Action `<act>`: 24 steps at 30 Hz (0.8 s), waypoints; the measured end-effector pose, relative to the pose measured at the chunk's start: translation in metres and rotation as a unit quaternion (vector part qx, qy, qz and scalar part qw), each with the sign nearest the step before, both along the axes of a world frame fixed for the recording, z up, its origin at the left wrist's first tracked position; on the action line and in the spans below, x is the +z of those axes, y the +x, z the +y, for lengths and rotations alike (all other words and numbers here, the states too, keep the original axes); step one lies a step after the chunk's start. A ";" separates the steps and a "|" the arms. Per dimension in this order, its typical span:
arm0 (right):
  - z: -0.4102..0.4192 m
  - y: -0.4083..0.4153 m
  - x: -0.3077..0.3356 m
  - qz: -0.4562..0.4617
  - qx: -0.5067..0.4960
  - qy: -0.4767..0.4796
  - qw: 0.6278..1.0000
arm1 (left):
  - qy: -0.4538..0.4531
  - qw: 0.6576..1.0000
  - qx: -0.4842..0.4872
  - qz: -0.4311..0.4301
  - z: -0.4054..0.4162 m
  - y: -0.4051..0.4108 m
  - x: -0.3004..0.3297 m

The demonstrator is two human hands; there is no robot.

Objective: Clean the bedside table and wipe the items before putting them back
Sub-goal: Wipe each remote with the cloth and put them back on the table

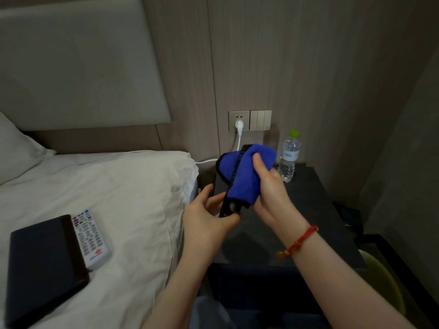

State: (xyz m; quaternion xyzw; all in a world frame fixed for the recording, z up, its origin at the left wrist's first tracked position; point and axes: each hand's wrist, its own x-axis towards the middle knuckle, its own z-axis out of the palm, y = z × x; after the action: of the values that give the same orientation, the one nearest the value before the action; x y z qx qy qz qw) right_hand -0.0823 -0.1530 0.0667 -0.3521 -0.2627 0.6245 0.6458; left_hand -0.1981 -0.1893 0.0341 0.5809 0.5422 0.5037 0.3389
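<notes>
Wiping: a black remote (234,184) is held above the dark bedside surface (316,210), with a blue cloth (244,172) wrapped round its upper length.
Left grip: the left hand (209,219) is closed on the lower end of the black remote, which is pinched between thumb and fingers.
Right grip: the right hand (270,186) is closed round the blue cloth, the thumb laid on the front of the cloth and the fingers curled behind it; the black remote is enclosed in the fold.
Black remote: it is held tilted, its top end pointing up and away from the left grip; only a narrow edge and the lower end can be seen outside the cloth.
Beyond the right grip: a clear water bottle (288,157) with a green cap is seen standing upright at the far edge of the surface, close to the wall.
Behind the cloth: a white plug (239,126) is seated in a wall socket, and its cable is led down towards the bed (118,186).
Left of the left grip: a white remote (91,238) and a dark flat folder (45,267) are laid side by side and touching on the bed sheet, well apart from both hands.
Right wrist: a red bracelet (299,241) is worn.
</notes>
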 end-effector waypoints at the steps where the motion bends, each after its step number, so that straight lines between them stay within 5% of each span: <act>1: -0.005 -0.003 -0.006 -0.004 0.035 0.006 0.999 | 0.022 1.000 0.008 0.005 0.000 0.003 0.001; 4: -0.018 -0.007 -0.022 -0.043 0.104 0.024 0.993 | 0.076 0.995 0.025 0.066 -0.002 0.008 0.002; 9: -0.014 0.000 -0.037 -0.198 -0.004 0.001 0.980 | -0.024 0.991 -0.079 0.101 0.002 -0.001 -0.002; 14: -0.019 -0.003 -0.043 -0.380 -0.044 0.098 0.918 | -0.025 1.000 0.005 0.005 0.028 -0.002 0.026; 21: -0.035 -0.013 -0.036 -0.506 -0.050 0.152 0.848 | -0.005 0.999 0.014 -0.042 0.033 0.026 0.040; 24: -0.039 -0.008 -0.032 -0.598 -0.055 0.184 0.778 | -0.039 0.988 0.034 -0.146 0.039 0.023 0.048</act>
State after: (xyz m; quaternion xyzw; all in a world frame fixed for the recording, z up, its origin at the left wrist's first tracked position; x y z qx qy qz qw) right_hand -0.0901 -0.1917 0.0344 -0.5431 -0.6858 0.1917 0.4450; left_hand -0.1752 -0.1507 0.0825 0.4685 0.5254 0.5732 0.4193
